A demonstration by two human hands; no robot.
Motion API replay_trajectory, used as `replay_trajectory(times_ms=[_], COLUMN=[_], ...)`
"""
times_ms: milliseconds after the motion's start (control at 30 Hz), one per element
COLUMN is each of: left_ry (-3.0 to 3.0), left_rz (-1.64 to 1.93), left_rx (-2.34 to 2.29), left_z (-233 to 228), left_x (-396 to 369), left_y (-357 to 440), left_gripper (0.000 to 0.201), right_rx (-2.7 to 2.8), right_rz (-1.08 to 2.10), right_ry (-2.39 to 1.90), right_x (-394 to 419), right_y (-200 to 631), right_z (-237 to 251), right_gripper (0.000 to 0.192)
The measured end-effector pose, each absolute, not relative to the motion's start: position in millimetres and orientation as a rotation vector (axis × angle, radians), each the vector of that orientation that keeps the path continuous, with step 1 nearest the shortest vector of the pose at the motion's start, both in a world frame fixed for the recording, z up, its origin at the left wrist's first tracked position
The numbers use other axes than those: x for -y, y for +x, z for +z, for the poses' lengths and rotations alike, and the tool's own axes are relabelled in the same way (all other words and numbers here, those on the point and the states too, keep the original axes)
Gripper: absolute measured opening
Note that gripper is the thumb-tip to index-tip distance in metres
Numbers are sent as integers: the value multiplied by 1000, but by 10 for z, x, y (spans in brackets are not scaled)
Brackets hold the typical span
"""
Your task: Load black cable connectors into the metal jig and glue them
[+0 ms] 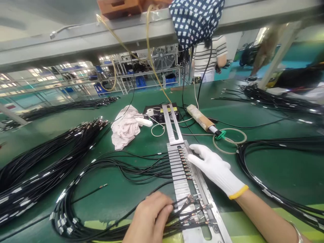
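My bare left hand (152,216) pinches a black cable (178,203) between thumb and fingers, low beside the metal fixture (181,192). More cable ends lie loosely across the fixture just past it. My right hand (215,167), in a white glove with a yellow cuff, rests its stretched fingers against the fixture's raised right rail (196,168). Those fingers are apart, with nothing seen between them. Several black cables (152,165) run in from the left and lie side by side in the fixture's slots, their stripped tips (184,160) in a row near the gloved fingertips.
Thick bundles of black cables lie left (63,152) and right (268,189) on the green table (141,192). Behind the fixture are a pink cloth (126,128), a black box (155,118) and a cardboard-wrapped tool (199,118). A patterned cloth (196,20) hangs overhead; a person stands beyond.
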State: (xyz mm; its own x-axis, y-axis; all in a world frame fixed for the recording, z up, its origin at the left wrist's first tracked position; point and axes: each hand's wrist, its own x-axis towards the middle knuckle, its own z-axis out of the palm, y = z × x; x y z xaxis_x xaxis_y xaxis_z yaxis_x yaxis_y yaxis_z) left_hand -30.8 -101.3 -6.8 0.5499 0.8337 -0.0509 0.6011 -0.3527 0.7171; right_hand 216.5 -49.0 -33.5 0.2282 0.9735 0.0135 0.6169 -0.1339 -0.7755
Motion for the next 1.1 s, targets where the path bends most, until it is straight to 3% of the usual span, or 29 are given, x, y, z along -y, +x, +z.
replay_trajectory(times_ms=[200,1100], left_ry=[2032,2184], left_rz=[579,479], left_rx=[-1257,-1258], left_z=[-37,-312], left_x=[798,669], left_y=[-158,-115], left_gripper=[29,24], right_rx=[1465,1513], right_rz=[707,674], right_ry=[-1798,-1905], right_x=[494,619], right_y=[2222,2143], right_z=[-353,-18], right_gripper=[38,34])
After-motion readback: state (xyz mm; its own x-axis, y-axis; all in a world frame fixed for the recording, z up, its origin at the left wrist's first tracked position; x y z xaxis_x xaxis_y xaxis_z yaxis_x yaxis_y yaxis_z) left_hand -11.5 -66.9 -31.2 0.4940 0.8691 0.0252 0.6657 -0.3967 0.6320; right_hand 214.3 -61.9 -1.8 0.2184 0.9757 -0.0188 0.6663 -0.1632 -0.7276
